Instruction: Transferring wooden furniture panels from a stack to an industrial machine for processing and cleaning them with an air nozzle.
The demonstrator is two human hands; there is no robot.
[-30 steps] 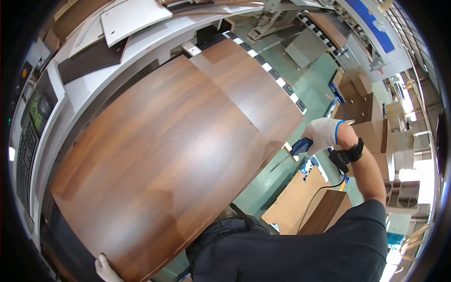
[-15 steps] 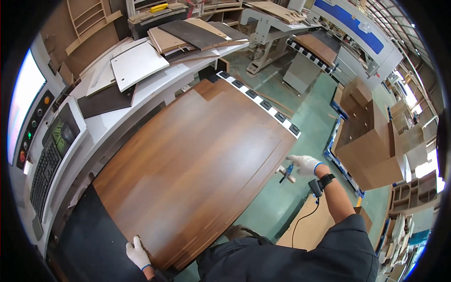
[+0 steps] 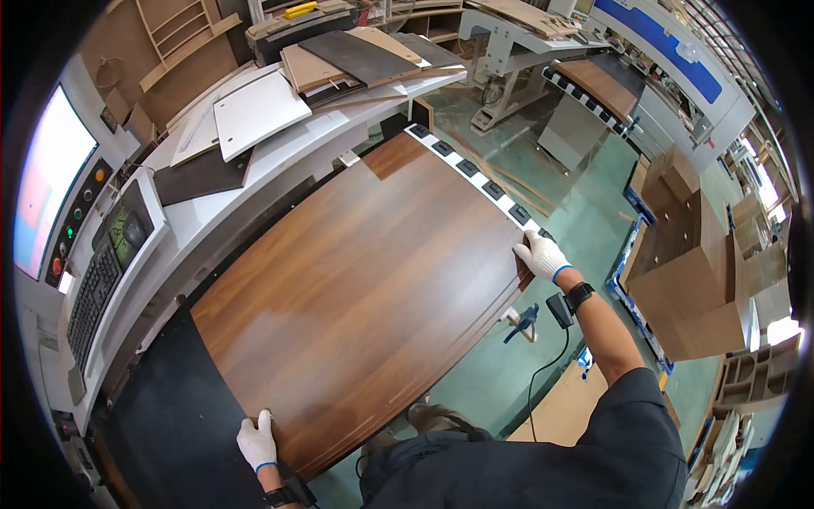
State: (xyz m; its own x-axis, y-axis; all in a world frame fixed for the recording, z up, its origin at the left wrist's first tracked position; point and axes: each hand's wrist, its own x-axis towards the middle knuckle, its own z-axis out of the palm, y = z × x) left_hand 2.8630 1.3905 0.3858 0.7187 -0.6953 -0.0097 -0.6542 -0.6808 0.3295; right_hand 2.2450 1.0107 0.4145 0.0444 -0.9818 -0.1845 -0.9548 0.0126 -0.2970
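A large brown wood-grain panel (image 3: 365,280) lies flat on a machine bed. Its near-left end meets a black surface (image 3: 170,416). My left hand (image 3: 257,441), in a white glove, is closed at that end's near corner, thumb uppermost. At the panel's far right corner, my gloved right hand (image 3: 543,257) grips the edge, with the thumb over the top face; its other fingers are partly hidden. Another brown wood-grain surface (image 3: 393,159) shows past the panel's far end. Just below my right hand hangs a blue-handled tool (image 3: 524,322).
A white-and-black roller strip (image 3: 479,180) borders the panel's far end. Left stand a keyboard (image 3: 91,293) and a lit screen (image 3: 55,170). Loose boards (image 3: 263,114) cover the white beam. Brown box-shaped cabinets (image 3: 687,271) stand on the right, and a cable (image 3: 536,390) hangs from my right wrist.
My right hand has moved from beside the blue-handled tool, forward onto the panel's far right corner, and closed there. My left hand stays at the near-left end. The view has shifted slightly.
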